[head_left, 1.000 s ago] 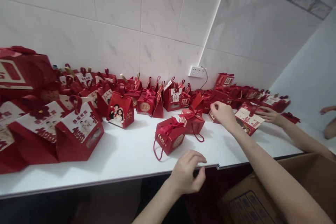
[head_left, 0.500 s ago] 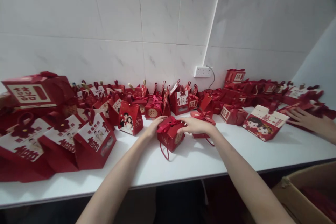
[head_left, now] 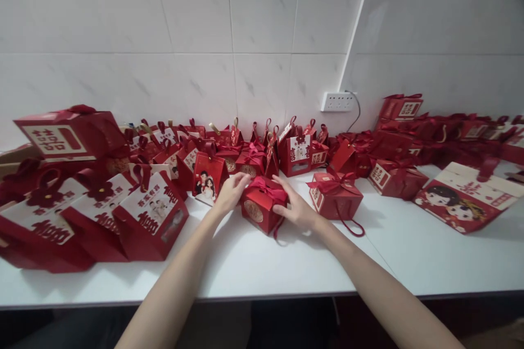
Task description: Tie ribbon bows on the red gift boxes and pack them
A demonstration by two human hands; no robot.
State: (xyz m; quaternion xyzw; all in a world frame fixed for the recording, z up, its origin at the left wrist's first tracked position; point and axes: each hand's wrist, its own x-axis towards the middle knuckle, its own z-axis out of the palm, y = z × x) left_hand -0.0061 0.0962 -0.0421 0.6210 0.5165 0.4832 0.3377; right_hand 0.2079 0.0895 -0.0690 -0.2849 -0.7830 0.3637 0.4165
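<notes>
A small red gift box (head_left: 257, 208) with a red ribbon bow and a gold round emblem stands on the white counter (head_left: 286, 262). My left hand (head_left: 230, 192) grips its left side and my right hand (head_left: 295, 209) grips its right side, fingers curled round it. A red cord handle hangs from the box at its lower right. A second small red box with a bow (head_left: 335, 197) stands just right of my right hand.
Several red gift bags and boxes line the tiled wall: large ones at the left (head_left: 151, 215), a bride-and-groom one (head_left: 208, 177) behind my left hand, a flat cartoon-couple one (head_left: 466, 202) at the right. A white wall socket (head_left: 338, 101) is in the corner.
Both hands have closed round the small red box and turned it, so the gold emblem faces me. The view swung left; the other person's hand at the right has left the picture.
</notes>
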